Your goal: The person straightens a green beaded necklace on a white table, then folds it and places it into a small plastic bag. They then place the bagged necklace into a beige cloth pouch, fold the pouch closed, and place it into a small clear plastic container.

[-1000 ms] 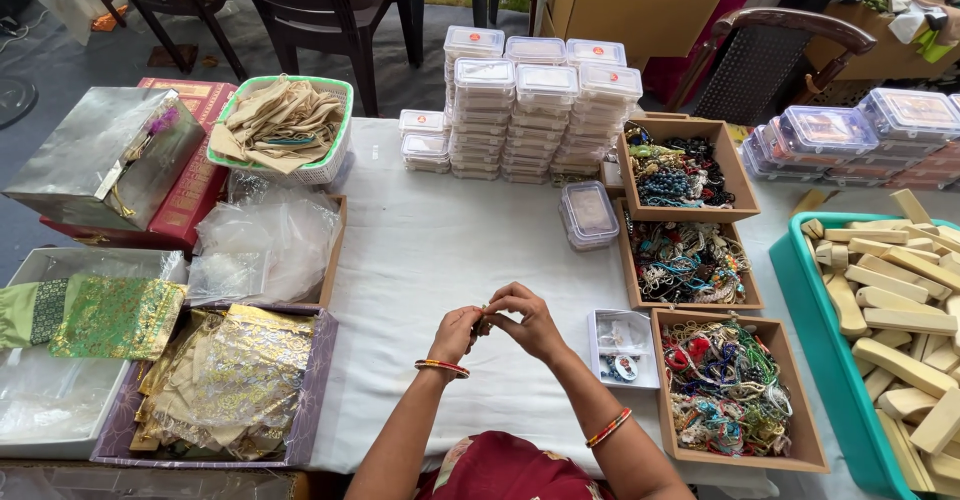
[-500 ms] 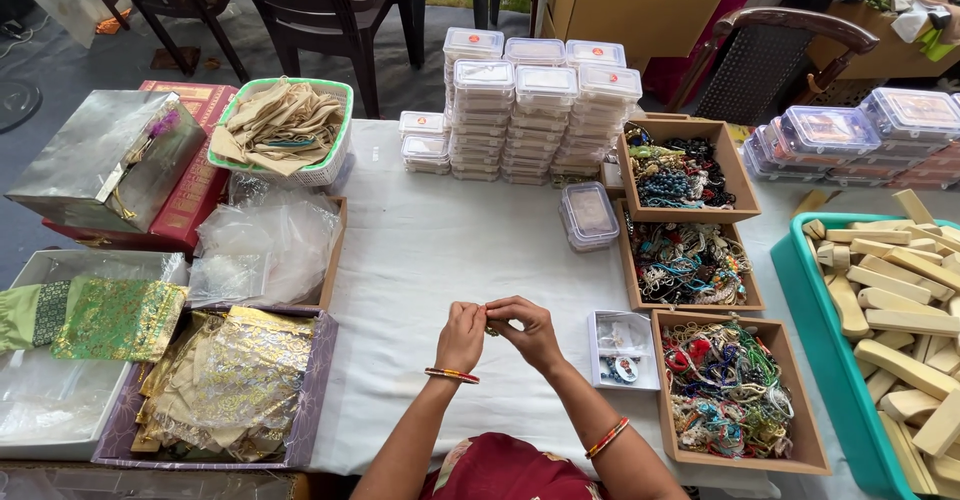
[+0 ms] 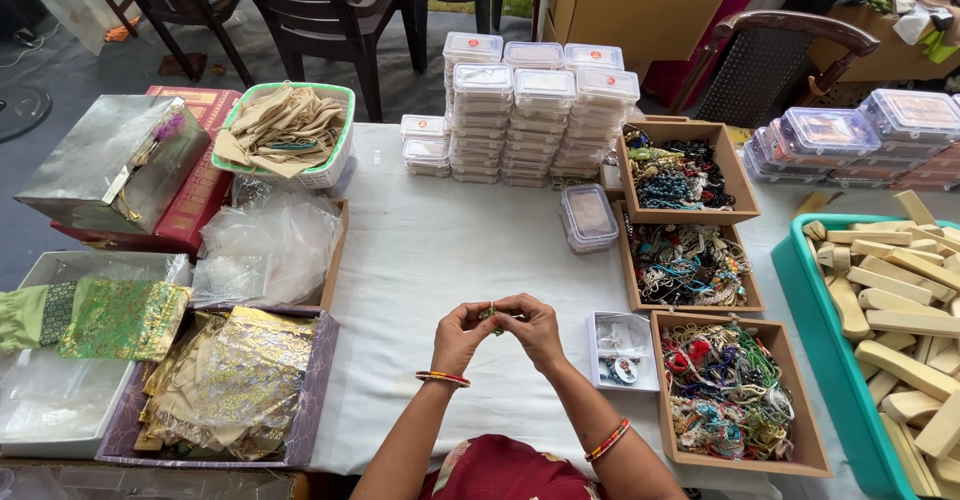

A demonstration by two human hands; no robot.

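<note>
Wrapping goods fill the left of the table: a silver box (image 3: 105, 165) resting on red boxes (image 3: 195, 175), green embroidered pouches (image 3: 95, 318) over a clear tray, and a shallow purple tray (image 3: 312, 390) of gold-patterned sheer bags. Behind these stands a green basket (image 3: 338, 120) of beige cloth pouches, with crumpled clear plastic bags (image 3: 265, 250) just in front of it.

At the middle, over the white tablecloth (image 3: 440, 250), the left hand (image 3: 458, 338) and the right hand (image 3: 532, 328) meet fingertip to fingertip. Both hands have their fingers curled and pressed together, pinching a small greenish piece (image 3: 492, 313) between them; it is too small to tell what it is. It is held just above the cloth, close to the person's body, and each wrist wears a red and orange bangle.

Behind the hands rise stacks of lidded clear plastic containers (image 3: 530, 110), with one single container (image 3: 588, 216) lying nearer. Just right of the right hand sits a small open clear box (image 3: 622, 350) holding a few bits. Beyond it, three brown cardboard trays (image 3: 790, 400) run front to back, heaped with beaded strings and threads. At the far right a teal tub (image 3: 815, 360) holds pale wooden pieces.
</note>
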